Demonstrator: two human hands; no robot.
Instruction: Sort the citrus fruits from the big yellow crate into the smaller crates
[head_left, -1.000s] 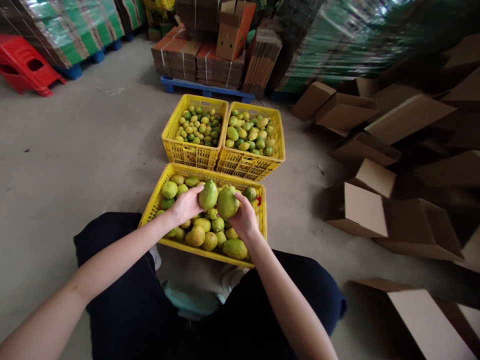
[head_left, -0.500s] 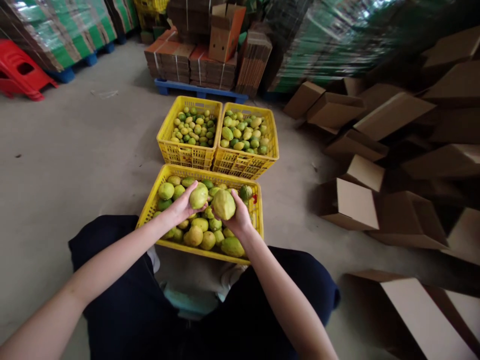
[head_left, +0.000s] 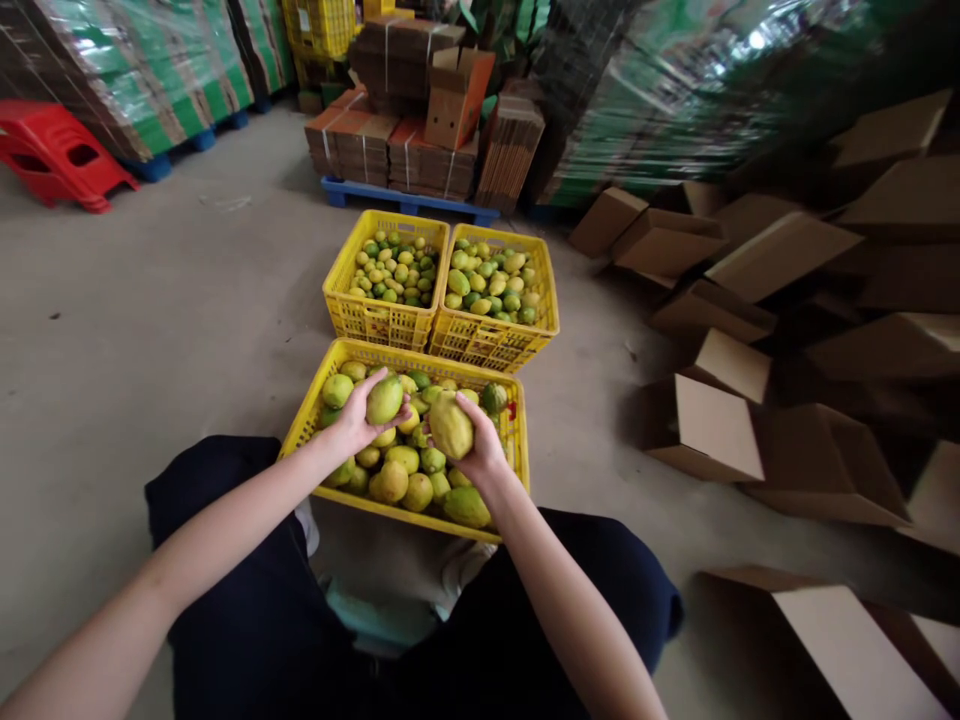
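Observation:
My left hand (head_left: 358, 418) is closed around a smooth green-yellow lemon (head_left: 385, 400). In my right hand (head_left: 484, 448) is a larger, lumpy yellow-green lemon (head_left: 451, 426), gripped from its right side. Both fruits are held apart from each other, above a shallow yellow crate (head_left: 405, 353) between my knees. Loose lemons of mixed size fill that crate, among them a yellowish one (head_left: 390, 482) and a long green one (head_left: 466, 507) near its front side. My hands and forearms hide part of the fruit below.
Beyond it stand two deeper yellow crates, left (head_left: 381, 325) and right (head_left: 487, 350), holding smaller lemons. Open cardboard boxes (head_left: 720, 425) crowd the floor at right. Flattened cartons (head_left: 352, 140) sit on a blue pallet (head_left: 409, 200) behind. A red stool (head_left: 67, 160) is at far left.
My hands have drawn slightly apart, each still holding its lemon. The left lemon has turned a little in my fingers. The whole scene sits slightly lower in view.

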